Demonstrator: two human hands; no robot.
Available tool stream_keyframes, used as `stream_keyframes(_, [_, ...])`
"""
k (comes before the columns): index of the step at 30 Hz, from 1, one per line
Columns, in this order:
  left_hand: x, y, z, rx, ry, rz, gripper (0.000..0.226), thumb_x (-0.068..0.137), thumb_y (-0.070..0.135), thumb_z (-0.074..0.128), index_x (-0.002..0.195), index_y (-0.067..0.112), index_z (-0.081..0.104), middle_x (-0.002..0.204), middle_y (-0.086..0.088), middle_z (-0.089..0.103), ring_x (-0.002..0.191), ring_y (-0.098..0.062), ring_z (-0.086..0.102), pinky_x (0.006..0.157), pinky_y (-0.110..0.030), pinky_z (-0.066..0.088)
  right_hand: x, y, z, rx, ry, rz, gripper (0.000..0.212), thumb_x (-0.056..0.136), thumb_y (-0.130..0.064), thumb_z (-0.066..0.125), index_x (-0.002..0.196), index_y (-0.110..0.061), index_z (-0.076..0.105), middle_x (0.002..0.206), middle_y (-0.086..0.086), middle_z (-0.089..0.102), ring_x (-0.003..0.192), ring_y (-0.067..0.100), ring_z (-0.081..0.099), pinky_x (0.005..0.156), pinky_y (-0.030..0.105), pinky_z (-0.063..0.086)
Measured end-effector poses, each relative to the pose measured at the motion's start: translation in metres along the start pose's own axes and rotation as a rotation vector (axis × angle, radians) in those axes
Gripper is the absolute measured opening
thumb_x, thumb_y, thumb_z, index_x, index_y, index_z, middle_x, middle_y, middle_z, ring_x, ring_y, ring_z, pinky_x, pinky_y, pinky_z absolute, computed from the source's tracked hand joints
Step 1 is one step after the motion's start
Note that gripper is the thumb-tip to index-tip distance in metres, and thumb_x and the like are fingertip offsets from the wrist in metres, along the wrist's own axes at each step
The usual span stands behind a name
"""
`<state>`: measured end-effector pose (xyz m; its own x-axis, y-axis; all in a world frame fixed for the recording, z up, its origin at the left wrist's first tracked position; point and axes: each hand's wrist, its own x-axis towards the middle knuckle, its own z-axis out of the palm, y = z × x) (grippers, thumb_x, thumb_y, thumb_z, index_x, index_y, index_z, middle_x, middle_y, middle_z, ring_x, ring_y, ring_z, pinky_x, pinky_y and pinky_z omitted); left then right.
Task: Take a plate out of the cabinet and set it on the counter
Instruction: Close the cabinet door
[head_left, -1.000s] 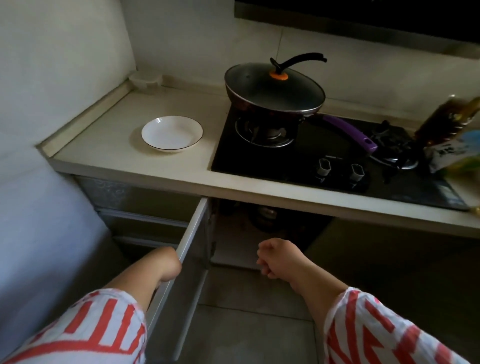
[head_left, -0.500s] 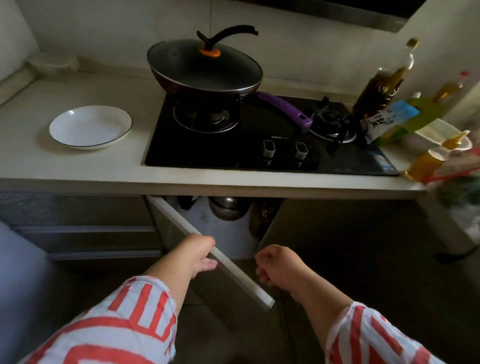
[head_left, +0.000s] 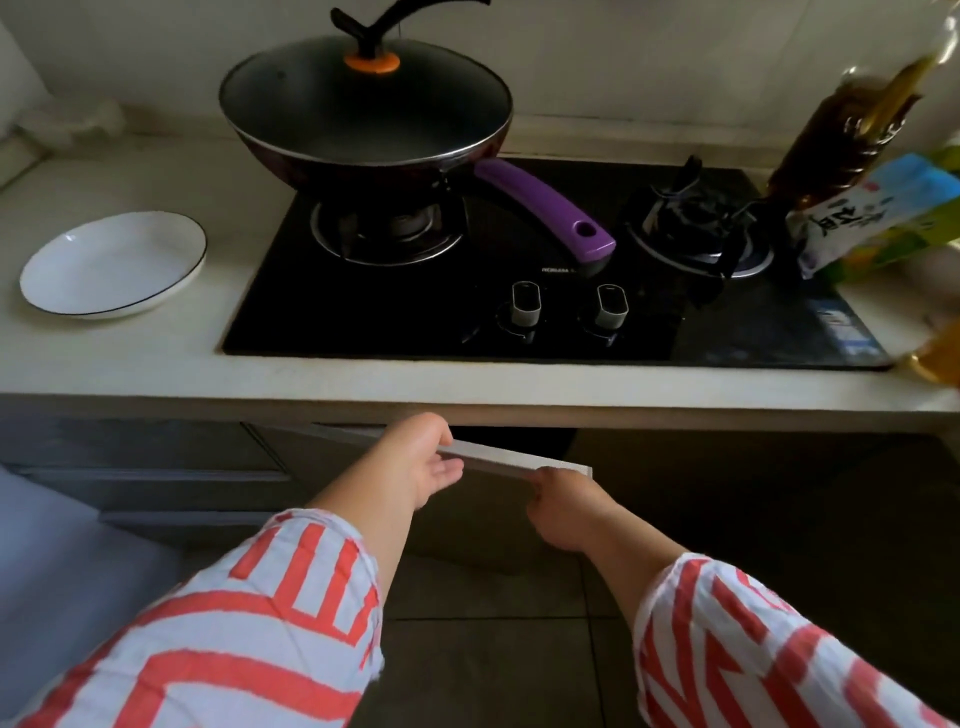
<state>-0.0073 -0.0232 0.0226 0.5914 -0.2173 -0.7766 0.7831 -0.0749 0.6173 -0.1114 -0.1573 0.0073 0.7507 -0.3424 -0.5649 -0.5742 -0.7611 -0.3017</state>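
Half a second earlier the cabinet door (head_left: 511, 464) had stood swung well out, showing pots inside; by this moment it had come nearly closed beneath the bench (head_left: 363, 376), leaving only a dark gap behind its top edge. The left hand (head_left: 423, 462) had moved up onto that edge, its fingers (head_left: 451, 457) loosely open, with the thumb over the top. The right hand (head_left: 563, 512) had risen to the door's outer corner, its fingers curled closed on it. The white plate (head_left: 113, 262) lay on the bench left of the black hob (head_left: 753, 332), as before. Small print on the hob glass was too blurred to read; the blue-and-white packet (head_left: 872, 213) at right bore large characters.
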Motion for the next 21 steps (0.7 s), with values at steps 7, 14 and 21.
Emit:
stream_keyframes(7, [0.013, 0.007, 0.0, 0.041, 0.005, 0.026, 0.032, 0.083, -0.002, 0.047, 0.111, 0.013, 0.044, 0.112, -0.013, 0.051, 0.089, -0.028, 0.061, 0.071, -0.041, 0.053, 0.027, 0.009, -0.006, -0.036, 0.09, -0.008, 0.058, 0.086, -0.027, 0.055, 0.139, -0.027, 0.032, 0.141, 0.007, 0.046, 0.133, 0.03, 0.035, 0.107, 0.048, 0.032])
stream_keyframes(14, [0.006, 0.006, -0.033, 0.153, 0.055, 0.024, 0.026, 0.088, 0.005, 0.044, 0.113, 0.011, 0.048, 0.113, -0.01, 0.058, 0.094, -0.026, 0.061, 0.079, -0.041, 0.054, 0.036, 0.004, -0.008, 0.025, 0.089, 0.012, 0.075, 0.082, -0.022, 0.062, 0.145, -0.027, 0.021, 0.151, 0.005, 0.031, 0.139, 0.029, 0.029, 0.112, 0.048, 0.031])
stream_keyframes(21, [-0.027, 0.032, -0.081, 0.189, 0.12, 0.123, 0.036, 0.09, 0.01, 0.046, 0.126, 0.008, 0.047, 0.106, -0.007, 0.062, 0.095, -0.024, 0.062, 0.069, -0.036, 0.054, 0.023, -0.018, -0.02, -0.013, -0.085, -0.017, 0.048, 0.091, -0.023, 0.054, 0.137, -0.018, 0.04, 0.112, 0.003, 0.054, 0.09, 0.013, 0.057, 0.066, 0.019, 0.046])
